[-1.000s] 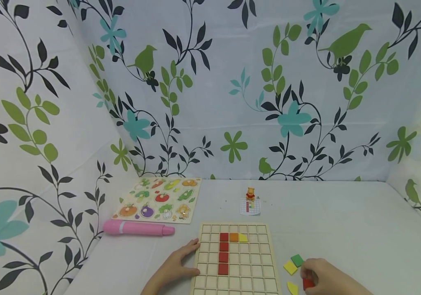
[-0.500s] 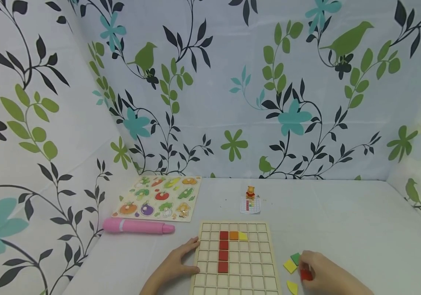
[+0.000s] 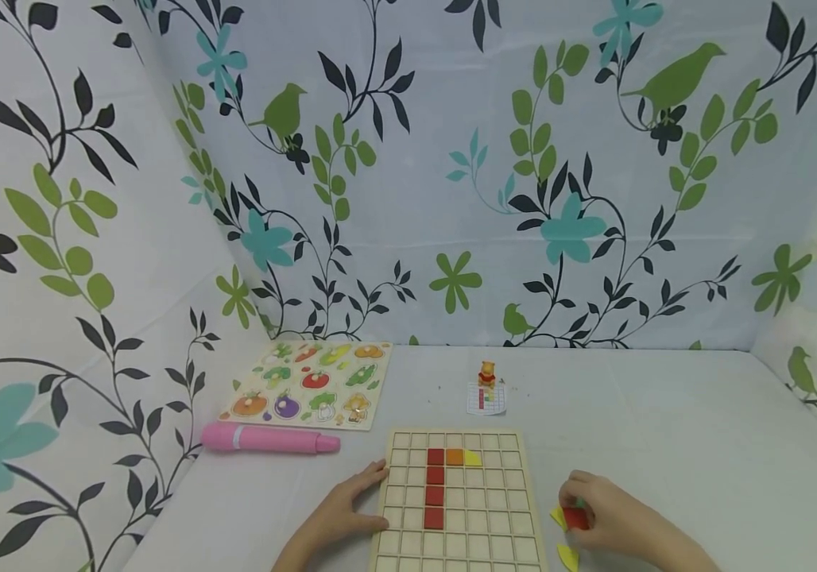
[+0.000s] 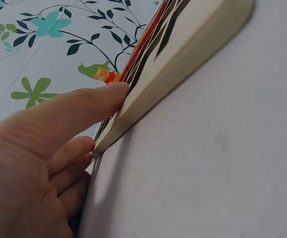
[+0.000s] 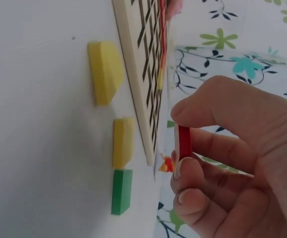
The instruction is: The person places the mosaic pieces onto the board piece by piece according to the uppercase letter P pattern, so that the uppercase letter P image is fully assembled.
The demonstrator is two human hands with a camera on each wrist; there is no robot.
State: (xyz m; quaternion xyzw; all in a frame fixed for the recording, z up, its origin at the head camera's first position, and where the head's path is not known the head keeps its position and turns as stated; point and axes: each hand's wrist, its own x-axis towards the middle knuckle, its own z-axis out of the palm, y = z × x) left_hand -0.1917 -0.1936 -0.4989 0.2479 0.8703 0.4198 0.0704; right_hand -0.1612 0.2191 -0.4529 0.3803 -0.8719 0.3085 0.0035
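Note:
A wooden grid board (image 3: 494, 524) lies on the table, with a column of red tiles (image 3: 435, 496), an orange tile (image 3: 454, 457) and a yellow tile (image 3: 473, 457) in its cells. My left hand (image 3: 340, 508) rests against the board's left edge, its thumb touching the rim in the left wrist view. Between thumb and fingers, my right hand (image 3: 612, 508) pinches a red square tile (image 5: 184, 141), raised to the right of the board. Below it lie a yellow square tile (image 5: 123, 143), a green tile (image 5: 121, 192) and a yellow rounded tile (image 5: 105, 73).
Behind the board, a small bear figure (image 3: 486, 372) stands at a paper card (image 3: 485, 401) with a coloured grid pattern. A pink marker-shaped stick (image 3: 272, 439) and a vegetable puzzle board (image 3: 308, 385) lie at the back left. Patterned cloth (image 3: 408, 199) hangs behind the table.
My right hand has lifted the red tile and moved left toward the board, now overlapping the green and yellow tiles in the head view. The left hand stays at the board's edge.

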